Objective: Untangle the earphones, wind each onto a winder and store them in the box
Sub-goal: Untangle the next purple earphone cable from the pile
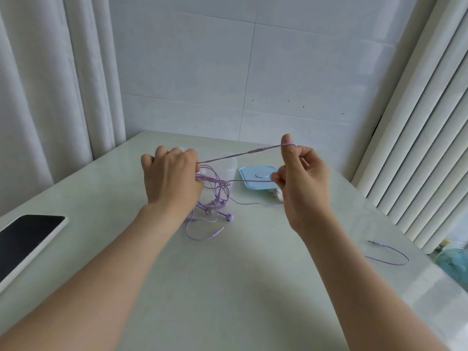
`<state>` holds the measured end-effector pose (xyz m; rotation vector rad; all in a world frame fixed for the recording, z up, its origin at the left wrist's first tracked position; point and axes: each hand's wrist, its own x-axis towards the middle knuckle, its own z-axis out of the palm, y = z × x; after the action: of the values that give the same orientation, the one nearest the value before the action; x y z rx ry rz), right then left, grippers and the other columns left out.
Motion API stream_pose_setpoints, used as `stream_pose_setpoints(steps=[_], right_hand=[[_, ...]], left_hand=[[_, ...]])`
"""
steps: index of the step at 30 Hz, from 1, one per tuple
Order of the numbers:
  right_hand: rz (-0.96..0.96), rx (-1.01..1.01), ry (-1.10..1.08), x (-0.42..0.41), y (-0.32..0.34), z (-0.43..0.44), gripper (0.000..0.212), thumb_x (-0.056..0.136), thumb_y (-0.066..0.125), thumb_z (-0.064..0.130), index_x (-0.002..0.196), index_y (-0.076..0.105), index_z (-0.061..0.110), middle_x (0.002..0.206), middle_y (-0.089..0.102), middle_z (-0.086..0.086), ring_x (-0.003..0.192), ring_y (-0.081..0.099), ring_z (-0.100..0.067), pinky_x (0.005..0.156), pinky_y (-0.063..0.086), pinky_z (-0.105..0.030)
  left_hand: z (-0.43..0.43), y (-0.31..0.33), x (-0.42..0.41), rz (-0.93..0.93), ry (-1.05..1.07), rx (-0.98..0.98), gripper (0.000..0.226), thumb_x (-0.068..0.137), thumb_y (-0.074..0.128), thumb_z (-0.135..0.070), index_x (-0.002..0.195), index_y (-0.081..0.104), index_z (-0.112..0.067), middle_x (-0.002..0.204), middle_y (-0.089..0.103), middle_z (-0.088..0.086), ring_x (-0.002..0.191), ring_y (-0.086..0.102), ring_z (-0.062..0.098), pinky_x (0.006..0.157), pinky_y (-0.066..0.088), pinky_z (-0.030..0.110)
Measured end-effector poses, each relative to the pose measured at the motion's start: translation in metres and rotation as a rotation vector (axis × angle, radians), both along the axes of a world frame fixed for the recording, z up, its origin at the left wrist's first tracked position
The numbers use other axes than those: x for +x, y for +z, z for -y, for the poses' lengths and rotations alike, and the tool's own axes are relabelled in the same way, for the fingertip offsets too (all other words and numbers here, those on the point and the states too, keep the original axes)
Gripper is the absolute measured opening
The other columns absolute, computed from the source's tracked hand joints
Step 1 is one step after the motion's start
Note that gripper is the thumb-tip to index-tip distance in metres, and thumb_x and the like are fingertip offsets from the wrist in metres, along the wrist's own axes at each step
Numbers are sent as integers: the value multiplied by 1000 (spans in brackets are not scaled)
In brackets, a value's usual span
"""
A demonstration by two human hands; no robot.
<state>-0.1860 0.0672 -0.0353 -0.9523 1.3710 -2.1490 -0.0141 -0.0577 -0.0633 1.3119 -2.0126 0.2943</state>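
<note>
Here, tangled lilac earphones (215, 196) stretched between the left hand (172, 178), apparently gripping the knot, and right hand (301, 178), pinching a strand.

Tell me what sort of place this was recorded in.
Likely a room in a home: a pale table set against a tiled wall, with white curtains hanging on the left.

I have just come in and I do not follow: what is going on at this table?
A person is untangling purple earphones. The left hand grips the tangle above the table. The right hand holds one cord taut, looped over the thumb, and pinches a second strand. The knot is not yet undone. A clear box and a blue lid wait behind the hands.
</note>
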Motion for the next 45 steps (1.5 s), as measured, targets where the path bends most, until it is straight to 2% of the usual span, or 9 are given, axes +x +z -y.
stream_pose_setpoints(steps=[7, 12, 16, 24, 29, 33, 35, 39, 45], right_hand=[[-1093, 621, -652, -19, -13, -7, 26, 88, 68, 40, 112, 67, 32, 98, 60, 9, 108, 37, -27, 83, 21, -37], [-1213, 894, -393, -19, -23, -3, 56, 91, 49, 77, 128, 69, 41, 99, 65, 13, 114, 30, -28, 78, 13, -39], [-1238, 894, -300, -16, -30, 0, 51, 88, 61, 72, 127, 67, 41, 86, 62, 16, 114, 47, -24, 88, 23, -40], [-935, 556, 44, -14, -27, 5, 29, 103, 58, 49, 89, 79, 33, 57, 43, 11, 57, 38, -10, 64, 33, -28], [-510, 187, 106, -7, -16, 3, 33, 113, 45, 33, 114, 78, 27, 65, 51, 16, 65, 45, -2, 65, 35, -17], [94, -54, 187, -7, -4, 1, 37, 114, 34, 39, 112, 65, 18, 91, 74, -10, 98, 75, -26, 92, 55, -41], [193, -56, 195, -5, -2, -2, 35, 115, 32, 38, 107, 56, 15, 76, 70, -11, 96, 77, -39, 94, 58, -50], [-216, 64, -125, -10, -9, 1, 37, 112, 41, 38, 100, 70, 20, 62, 45, 5, 61, 55, -16, 71, 57, -36], [-1104, 423, -718, -29, -26, 3, 8, 92, 74, 30, 97, 79, 26, 92, 44, 2, 96, 41, -27, 80, 20, -32]], left_hand=[[12, -5, 8, 62, 150, 12, 24, 75, 77, -11, 94, 67, -23, 94, 65, 5, 99, 52, 34, 77, 22, 39], [10, -7, 4, 46, 81, 48, 37, 74, 72, 1, 97, 66, -26, 101, 57, 4, 103, 48, 33, 78, 22, 39], [0, -9, -6, 45, -68, 122, 29, 75, 72, -9, 94, 67, -31, 101, 49, 0, 106, 45, 31, 79, 23, 38], [-5, -6, -9, 95, -270, 225, 22, 75, 71, -37, 95, 65, -45, 90, 30, -12, 103, 32, 20, 77, 19, 36], [-3, -11, -7, 177, -215, 218, 33, 74, 65, -69, 94, 70, -44, 92, 33, -11, 105, 33, 23, 78, 21, 38], [-2, -14, -7, 189, -105, 248, 44, 74, 63, -76, 92, 66, -36, 102, 42, -4, 107, 34, 27, 80, 25, 40], [-3, -14, -8, 215, -63, 228, 46, 73, 68, -74, 99, 66, -35, 107, 43, -1, 110, 35, 29, 82, 26, 41], [-2, -14, -5, 221, 30, 216, 54, 74, 73, -66, 118, 64, -35, 111, 40, 3, 116, 36, 32, 89, 29, 43], [5, -18, 0, 144, 118, 155, 38, 81, 73, -51, 90, 49, -24, 101, 28, 4, 111, 35, 33, 78, 15, 42]])
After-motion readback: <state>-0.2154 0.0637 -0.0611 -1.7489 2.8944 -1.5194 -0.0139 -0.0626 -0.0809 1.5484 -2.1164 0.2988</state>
